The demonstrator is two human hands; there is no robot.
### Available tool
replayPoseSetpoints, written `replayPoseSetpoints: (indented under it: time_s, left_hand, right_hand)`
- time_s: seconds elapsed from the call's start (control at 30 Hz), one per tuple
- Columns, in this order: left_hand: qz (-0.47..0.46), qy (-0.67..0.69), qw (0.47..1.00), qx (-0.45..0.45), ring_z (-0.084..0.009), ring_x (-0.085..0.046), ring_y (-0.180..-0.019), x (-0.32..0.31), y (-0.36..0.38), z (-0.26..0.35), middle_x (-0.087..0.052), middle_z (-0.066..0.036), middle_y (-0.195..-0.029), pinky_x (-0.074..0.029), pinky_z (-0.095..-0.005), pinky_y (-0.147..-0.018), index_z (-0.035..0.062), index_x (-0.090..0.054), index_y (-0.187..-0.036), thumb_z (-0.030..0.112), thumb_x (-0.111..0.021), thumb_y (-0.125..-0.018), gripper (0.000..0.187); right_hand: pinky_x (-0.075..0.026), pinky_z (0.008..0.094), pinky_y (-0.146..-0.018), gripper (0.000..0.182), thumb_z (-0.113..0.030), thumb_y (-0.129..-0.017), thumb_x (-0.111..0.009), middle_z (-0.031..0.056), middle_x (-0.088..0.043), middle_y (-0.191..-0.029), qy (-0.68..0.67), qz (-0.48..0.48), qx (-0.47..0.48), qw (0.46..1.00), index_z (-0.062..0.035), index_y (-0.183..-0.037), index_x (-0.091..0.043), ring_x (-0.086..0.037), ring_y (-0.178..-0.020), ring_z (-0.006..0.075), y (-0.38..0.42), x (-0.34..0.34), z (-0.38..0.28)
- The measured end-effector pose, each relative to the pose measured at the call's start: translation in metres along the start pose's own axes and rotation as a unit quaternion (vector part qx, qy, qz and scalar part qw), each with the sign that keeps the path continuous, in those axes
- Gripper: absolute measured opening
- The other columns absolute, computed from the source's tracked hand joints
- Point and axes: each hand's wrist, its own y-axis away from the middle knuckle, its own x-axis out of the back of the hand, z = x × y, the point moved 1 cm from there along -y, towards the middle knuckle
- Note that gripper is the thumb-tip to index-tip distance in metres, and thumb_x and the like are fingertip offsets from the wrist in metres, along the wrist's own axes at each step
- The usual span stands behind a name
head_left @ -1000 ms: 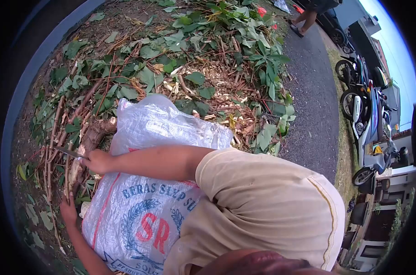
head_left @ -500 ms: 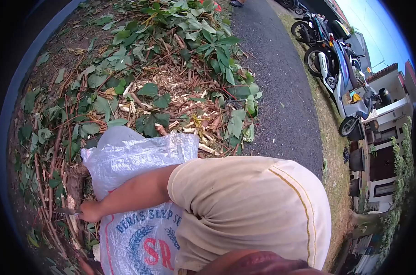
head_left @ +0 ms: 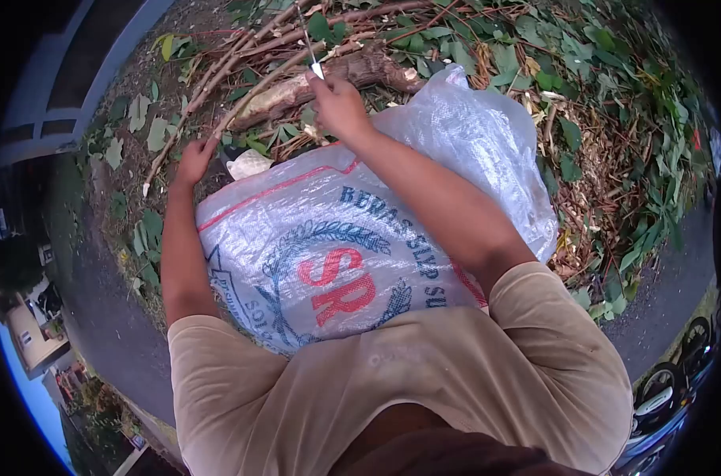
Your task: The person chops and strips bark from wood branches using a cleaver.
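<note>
My right hand (head_left: 340, 109) is closed round the pale handle of a knife (head_left: 318, 69), its thin blade pointing away from me and crossing a cut stick (head_left: 285, 67). The near end of this stick runs into my left hand (head_left: 195, 161), whose fingers are wrapped round it. Under the stick lies a thick log (head_left: 336, 78) with part of its bark stripped to pale wood. A white woven sack (head_left: 297, 238) with blue and red print covers my lap, below both forearms.
Long thin branches (head_left: 241, 59) lie beyond the log. Leafy cuttings (head_left: 598, 55) and wood chips (head_left: 594, 151) spread to the right. A pale lump (head_left: 249, 163) sits by the sack's edge. Parked motorbikes (head_left: 662, 397) stand at lower right, past the paved path (head_left: 678, 246).
My view has swung left, bringing the log, the sack and both arms to the middle. My left hand, out of view before, now shows on the stick. The knife stays in my right hand.
</note>
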Motion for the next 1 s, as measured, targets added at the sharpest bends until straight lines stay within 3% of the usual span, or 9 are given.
replayPoseSetpoints:
  time_s: [0.1, 0.17, 0.23, 0.33, 0.43, 0.5, 0.6, 0.83, 1.0]
  left_hand:
    - [-0.009, -0.043, 0.999, 0.002, -0.0391, -0.070, -0.088, 0.000, 0.008, 0.027, -0.071, -0.028, -0.091, -0.051, -0.0487, -0.084, -0.0060, -0.072, -0.096, 0.064, -0.053, -0.100, 0.073]
    - [-0.037, -0.079, 0.996, 0.024, -0.0461, -0.070, -0.097, 0.000, -0.001, 0.027, -0.072, -0.031, -0.098, -0.052, -0.0511, -0.089, -0.0070, -0.073, -0.101, 0.068, -0.052, -0.099, 0.078]
    - [-0.028, -0.092, 0.995, 0.015, -0.0464, -0.070, -0.096, 0.003, -0.003, 0.031, -0.072, -0.031, -0.097, -0.052, -0.0516, -0.089, -0.0077, -0.073, -0.099, 0.070, -0.052, -0.099, 0.080]
    - [-0.006, -0.129, 0.992, 0.006, -0.0465, -0.070, -0.095, 0.014, 0.008, 0.037, -0.072, -0.031, -0.096, -0.052, -0.0528, -0.090, -0.0080, -0.073, -0.096, 0.071, -0.051, -0.098, 0.082]
    - [0.008, -0.144, 0.989, 0.022, -0.0458, -0.070, -0.095, 0.030, 0.016, 0.038, -0.072, -0.032, -0.093, -0.053, -0.0535, -0.090, -0.0073, -0.074, -0.094, 0.073, -0.051, -0.097, 0.083]
    - [-0.031, -0.136, 0.988, 0.066, -0.0454, -0.070, -0.098, 0.031, 0.026, 0.034, -0.072, -0.032, -0.098, -0.052, -0.0540, -0.092, -0.0079, -0.074, -0.097, 0.076, -0.050, -0.096, 0.087]
    - [0.016, -0.086, 0.996, 0.027, -0.0447, -0.071, -0.100, -0.003, 0.019, -0.028, -0.072, -0.032, -0.102, -0.052, -0.0537, -0.093, -0.0092, -0.073, -0.099, 0.082, -0.046, -0.094, 0.095]
    - [-0.084, -0.107, 0.989, 0.066, -0.0459, -0.070, -0.105, 0.015, 0.024, 0.014, -0.071, -0.035, -0.107, -0.053, -0.0515, -0.097, -0.0132, -0.071, -0.103, 0.084, -0.044, -0.093, 0.101]
    - [-0.060, -0.094, 0.991, 0.074, -0.0432, -0.072, -0.097, 0.013, 0.026, 0.006, -0.072, -0.033, -0.100, -0.053, -0.0523, -0.092, -0.0111, -0.073, -0.093, 0.085, -0.044, -0.093, 0.100]
  right_hand:
    - [-0.042, 0.0267, -0.048, 0.047, -0.048, -0.107, -0.057, 0.0031, -0.056, -0.070, -0.139, -0.005, 0.084, 0.987, -0.0020, -0.099, -0.061, -0.056, -0.059, 0.0098, 0.019, 0.014, -0.073]
    - [-0.040, 0.0288, -0.053, 0.053, -0.056, -0.111, -0.043, 0.0042, -0.049, -0.072, -0.202, -0.030, 0.193, 0.960, -0.0047, -0.099, -0.052, -0.045, -0.059, 0.0115, 0.039, 0.022, -0.126]
    - [-0.033, 0.0245, -0.046, 0.037, -0.044, -0.112, -0.045, -0.0039, -0.042, -0.066, -0.265, 0.010, 0.211, 0.941, -0.0090, -0.100, -0.053, -0.039, -0.050, 0.0079, 0.054, 0.017, -0.158]
    - [-0.040, 0.0278, -0.051, 0.050, -0.053, -0.111, -0.043, 0.0020, -0.045, -0.072, -0.254, -0.041, 0.387, 0.885, -0.0049, -0.102, -0.051, -0.045, -0.056, 0.0104, 0.030, 0.017, -0.107]
    - [-0.039, 0.0281, -0.051, 0.050, -0.054, -0.110, -0.044, 0.0007, -0.045, -0.072, -0.205, -0.084, 0.277, 0.935, -0.0061, -0.101, -0.052, -0.044, -0.057, 0.0109, 0.022, 0.011, -0.065]
    - [-0.039, 0.0288, -0.050, 0.049, -0.055, -0.109, -0.047, 0.0002, -0.046, -0.071, -0.030, -0.121, -0.120, 0.985, -0.0071, -0.099, -0.053, -0.043, -0.056, 0.0118, 0.020, 0.008, -0.048]
    - [-0.034, 0.0279, -0.048, 0.047, -0.055, -0.107, -0.050, 0.0001, -0.046, -0.067, -0.103, -0.186, -0.247, 0.945, -0.0086, -0.104, -0.054, -0.042, -0.052, 0.0124, -0.005, 0.011, -0.027]
    - [-0.034, 0.0280, -0.046, 0.044, -0.050, -0.108, -0.053, 0.0005, -0.046, -0.066, 0.050, -0.126, -0.058, 0.989, -0.0060, -0.110, -0.056, -0.041, -0.051, 0.0101, 0.028, 0.000, -0.035]
    - [-0.038, 0.0295, -0.047, 0.043, -0.047, -0.107, -0.056, 0.0015, -0.049, -0.068, 0.102, -0.141, -0.070, 0.982, -0.0045, -0.112, -0.059, -0.046, -0.051, 0.0115, 0.025, -0.003, -0.022]
